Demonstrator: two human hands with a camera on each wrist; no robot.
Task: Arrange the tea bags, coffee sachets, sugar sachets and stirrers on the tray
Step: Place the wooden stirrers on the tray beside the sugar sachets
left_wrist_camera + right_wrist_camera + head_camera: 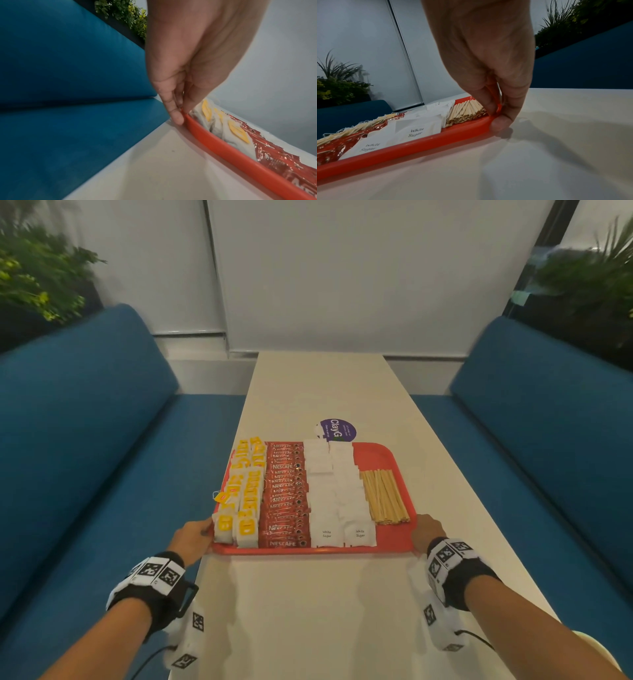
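I take this for a café or an office pantry lounge, a booth made for sitting over drinks. A long white table (pixel 318 392) runs away from me between two blue upholstered benches, one on the left (pixel 78 419) and one on the right (pixel 548 419). Leafy green plants (pixel 37 272) stand behind both backrests. At the far end a pale roller blind (pixel 359 275) covers the window. A round purple sticker (pixel 337 429) with printed lettering sits on the tabletop. The red serving tray (pixel 387 539) carries tea bags (pixel 245 494), Nescafé coffee sachets (pixel 284 498), white sugar sachets (pixel 334 494) and wooden stirrers (pixel 385 496), the stock of a self-service drinks point.
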